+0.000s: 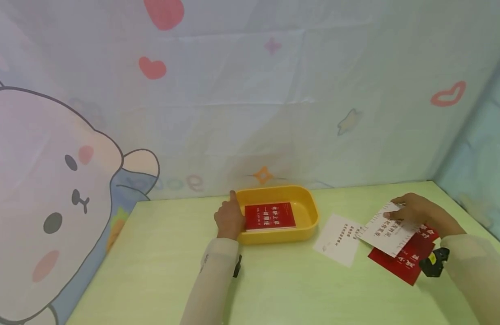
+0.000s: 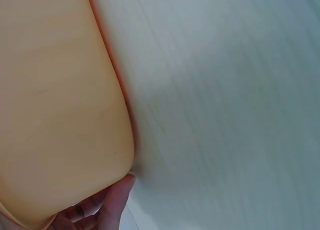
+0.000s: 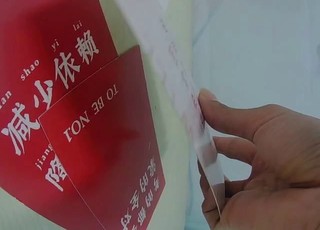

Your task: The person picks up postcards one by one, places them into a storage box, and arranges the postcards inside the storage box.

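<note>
Nearest, overlapping red cards (image 1: pixel 392 266) lie on the surface (image 1: pixel 294 289). Over them, the right hand (image 1: pixel 412 212) pinches a lifted white card (image 1: pixel 381 234) by its edge, perhaps to spare its face. Beyond, the left hand (image 1: pixel 229 219) grips the yellow tray (image 1: pixel 274 236) at one end, probably steadying it; a red-faced card (image 1: pixel 270 216) lies inside.

The left hand (image 1: pixel 229 219), gripping with one finger (image 1: pixel 233 197) extended ahead, sits before the left forearm (image 1: pixel 213 280), while, well to its right, the right hand (image 1: pixel 416 211) points inward from the right forearm (image 1: pixel 475 268), thumb (image 3: pixel 227 117) and curled fingers (image 3: pixel 236 148) set in a pinch.
</note>
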{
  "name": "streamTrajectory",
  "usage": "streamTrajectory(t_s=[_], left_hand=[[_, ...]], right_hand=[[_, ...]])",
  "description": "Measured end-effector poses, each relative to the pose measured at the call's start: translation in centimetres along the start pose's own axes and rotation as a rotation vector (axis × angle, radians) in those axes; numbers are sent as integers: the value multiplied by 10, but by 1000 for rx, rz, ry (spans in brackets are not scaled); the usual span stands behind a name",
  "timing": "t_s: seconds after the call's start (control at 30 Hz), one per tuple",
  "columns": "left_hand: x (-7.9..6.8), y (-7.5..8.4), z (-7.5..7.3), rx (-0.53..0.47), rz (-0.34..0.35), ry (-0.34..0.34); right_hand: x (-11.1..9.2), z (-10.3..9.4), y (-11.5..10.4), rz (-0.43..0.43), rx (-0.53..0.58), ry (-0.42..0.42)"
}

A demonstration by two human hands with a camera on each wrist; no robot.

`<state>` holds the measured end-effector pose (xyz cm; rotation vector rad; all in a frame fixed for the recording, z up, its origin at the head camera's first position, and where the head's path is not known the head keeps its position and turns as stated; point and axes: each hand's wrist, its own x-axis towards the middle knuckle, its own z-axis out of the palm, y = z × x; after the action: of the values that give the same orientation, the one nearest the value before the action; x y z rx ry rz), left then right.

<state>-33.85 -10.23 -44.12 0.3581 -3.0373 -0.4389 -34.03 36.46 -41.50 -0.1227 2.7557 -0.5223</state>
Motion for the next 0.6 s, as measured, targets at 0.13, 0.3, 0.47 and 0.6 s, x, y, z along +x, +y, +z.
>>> streamTrajectory(t_s=[0.13, 0.3, 0.47, 0.6], left_hand=[[0, 0, -1, 3, -7, -3], [3, -1, 1, 5, -5, 10], [4, -2, 5, 6, 8, 9], [4, -2, 5, 8, 4, 19]], right_hand=[[3, 0, 0, 9, 29, -31], [3, -1, -6, -5, 171, -79], [-2, -3, -14, -37, 332, -129], [-3, -3, -23, -27, 450, -127]])
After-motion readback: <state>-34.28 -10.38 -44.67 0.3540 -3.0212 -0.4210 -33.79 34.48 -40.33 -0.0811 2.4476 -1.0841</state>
